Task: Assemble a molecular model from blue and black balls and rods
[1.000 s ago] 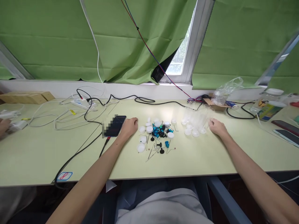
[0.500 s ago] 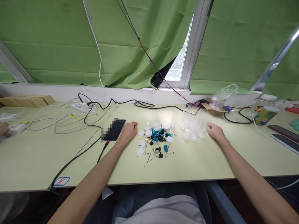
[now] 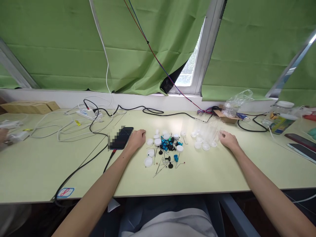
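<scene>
My left hand (image 3: 137, 139) rests on the table with its fingers curled in, just right of a black phone (image 3: 124, 138); nothing shows in it. Between my hands lies a pile of small blue and black parts (image 3: 170, 143), with white round caps (image 3: 148, 162) around its left side. Thin bent metal rods (image 3: 159, 169), black disc-headed pieces (image 3: 170, 165) and one blue piece (image 3: 176, 158) are scattered nearer me. My right hand (image 3: 228, 140) lies loosely closed beside a group of clear plastic tubes (image 3: 207, 133) with white caps; no held thing is visible.
A power strip (image 3: 86, 113) with tangled cables stands at the back left, near a cardboard box (image 3: 29, 107). Toward the back right are an open carton (image 3: 225, 117) with a plastic bag, a jar (image 3: 282, 121) and two phones (image 3: 302, 149). Another person's hand (image 3: 3, 135) shows at the left edge.
</scene>
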`<control>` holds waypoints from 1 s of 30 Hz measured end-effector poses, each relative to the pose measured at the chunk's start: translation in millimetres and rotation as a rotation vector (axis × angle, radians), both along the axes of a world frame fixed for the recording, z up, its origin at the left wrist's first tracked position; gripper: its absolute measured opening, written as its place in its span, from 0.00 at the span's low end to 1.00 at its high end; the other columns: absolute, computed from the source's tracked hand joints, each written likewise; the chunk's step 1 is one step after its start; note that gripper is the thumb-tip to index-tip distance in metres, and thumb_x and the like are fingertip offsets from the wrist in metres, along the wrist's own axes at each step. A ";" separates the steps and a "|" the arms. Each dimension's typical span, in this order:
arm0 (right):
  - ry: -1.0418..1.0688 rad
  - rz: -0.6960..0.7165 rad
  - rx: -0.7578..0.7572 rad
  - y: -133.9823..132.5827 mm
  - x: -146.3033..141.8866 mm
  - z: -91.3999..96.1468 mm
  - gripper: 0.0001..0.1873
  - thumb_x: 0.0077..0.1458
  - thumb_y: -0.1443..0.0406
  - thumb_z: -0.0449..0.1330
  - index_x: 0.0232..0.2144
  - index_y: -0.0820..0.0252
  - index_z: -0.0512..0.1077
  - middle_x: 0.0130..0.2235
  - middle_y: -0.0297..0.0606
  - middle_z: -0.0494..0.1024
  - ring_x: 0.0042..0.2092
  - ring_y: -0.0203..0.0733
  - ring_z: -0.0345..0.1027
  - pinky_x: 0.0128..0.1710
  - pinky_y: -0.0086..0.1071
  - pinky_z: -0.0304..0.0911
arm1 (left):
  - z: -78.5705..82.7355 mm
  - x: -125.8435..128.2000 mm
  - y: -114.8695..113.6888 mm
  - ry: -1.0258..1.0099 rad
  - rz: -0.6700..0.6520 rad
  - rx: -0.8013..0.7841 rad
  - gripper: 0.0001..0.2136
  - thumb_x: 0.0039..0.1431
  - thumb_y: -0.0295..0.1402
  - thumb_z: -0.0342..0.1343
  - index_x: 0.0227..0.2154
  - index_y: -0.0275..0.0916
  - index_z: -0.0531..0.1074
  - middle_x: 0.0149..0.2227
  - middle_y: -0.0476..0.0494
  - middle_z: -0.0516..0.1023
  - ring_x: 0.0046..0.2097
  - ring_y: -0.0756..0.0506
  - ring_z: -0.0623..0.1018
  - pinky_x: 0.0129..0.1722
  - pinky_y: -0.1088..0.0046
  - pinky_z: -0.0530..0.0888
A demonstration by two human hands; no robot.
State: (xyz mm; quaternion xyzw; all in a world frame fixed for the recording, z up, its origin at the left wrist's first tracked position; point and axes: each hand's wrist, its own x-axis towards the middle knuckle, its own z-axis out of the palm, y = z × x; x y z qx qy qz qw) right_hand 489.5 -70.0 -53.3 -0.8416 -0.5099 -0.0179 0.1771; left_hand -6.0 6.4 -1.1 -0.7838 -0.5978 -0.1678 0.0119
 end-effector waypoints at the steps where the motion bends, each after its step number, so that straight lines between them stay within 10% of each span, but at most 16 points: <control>1: 0.001 -0.001 0.002 0.0 0.3 -0.2 0.25 0.61 0.59 0.49 0.56 0.60 0.72 0.56 0.46 0.75 0.55 0.52 0.69 0.55 0.39 0.60 | 0.0 0.1 -0.2 0.000 -0.002 0.000 0.18 0.63 0.29 0.45 0.48 0.37 0.78 0.47 0.36 0.81 0.49 0.38 0.79 0.52 0.66 0.71; 17: 0.125 -0.060 0.158 -8.9 -8.7 13.8 0.22 0.54 0.62 0.54 0.50 0.62 0.75 0.49 0.48 0.80 0.53 0.54 0.71 0.54 0.39 0.62 | 4.5 2.9 -5.9 -0.010 -0.001 -0.022 0.18 0.64 0.28 0.45 0.49 0.36 0.77 0.48 0.36 0.81 0.50 0.39 0.79 0.53 0.68 0.70; 23: 0.072 -0.174 0.748 -37.9 -32.2 55.4 0.22 0.59 0.67 0.47 0.53 0.68 0.68 0.48 0.57 0.78 0.48 0.51 0.75 0.51 0.37 0.67 | 1.8 3.3 -4.5 -0.045 -0.002 -0.032 0.18 0.64 0.28 0.45 0.50 0.36 0.76 0.48 0.35 0.80 0.51 0.39 0.78 0.53 0.67 0.70; 26: -0.082 -0.090 1.111 -53.8 -68.7 85.0 0.16 0.58 0.68 0.50 0.48 0.63 0.71 0.42 0.53 0.79 0.44 0.52 0.75 0.46 0.40 0.70 | -0.2 3.1 -4.0 -0.073 0.001 -0.033 0.18 0.64 0.28 0.45 0.49 0.37 0.77 0.47 0.35 0.81 0.50 0.40 0.78 0.52 0.68 0.70; 30: -0.185 0.198 1.204 -55.4 -138.8 109.8 0.10 0.59 0.68 0.51 0.41 0.58 0.71 0.38 0.45 0.79 0.39 0.49 0.74 0.41 0.42 0.71 | -1.3 3.2 -4.8 -0.095 -0.003 -0.035 0.17 0.63 0.28 0.45 0.47 0.37 0.77 0.44 0.34 0.81 0.47 0.40 0.79 0.49 0.67 0.72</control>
